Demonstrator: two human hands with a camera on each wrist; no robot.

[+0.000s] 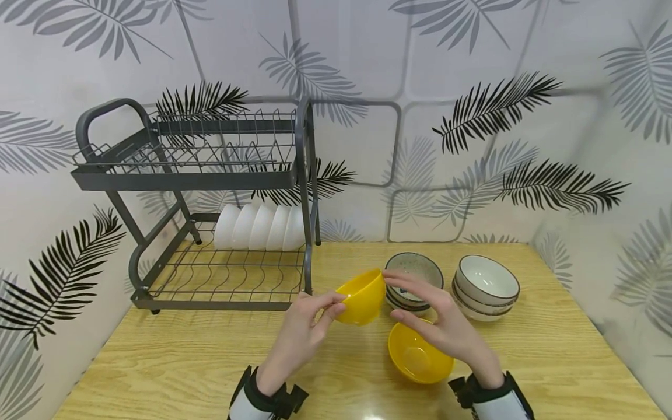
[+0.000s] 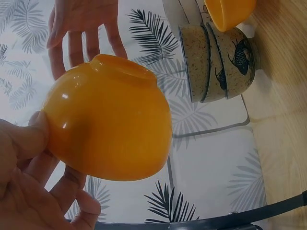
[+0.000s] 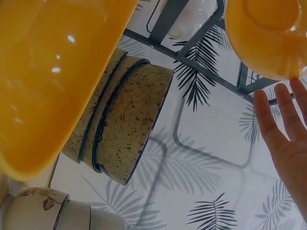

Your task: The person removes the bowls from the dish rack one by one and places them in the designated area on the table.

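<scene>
My left hand (image 1: 307,326) pinches the left rim of a yellow bowl (image 1: 362,300), which is tilted and held above the table. In the left wrist view the thumb lies on the outside of the bowl (image 2: 112,122), its foot ring turned up and away. My right hand (image 1: 438,318) has its fingers extended, the fingertips right at the bowl's other rim. A second yellow bowl (image 1: 420,356) stands on the table below the right hand. Behind it is a stack of speckled bowls (image 1: 415,271), partly hidden by the right fingers.
A stack of white bowls with brown rims (image 1: 485,286) stands at the right. On the left is a dark two-tier dish rack (image 1: 210,304), with several white bowls (image 1: 259,227) standing on edge on its lower tier. A leaf-patterned wall (image 1: 357,70) closes off the back.
</scene>
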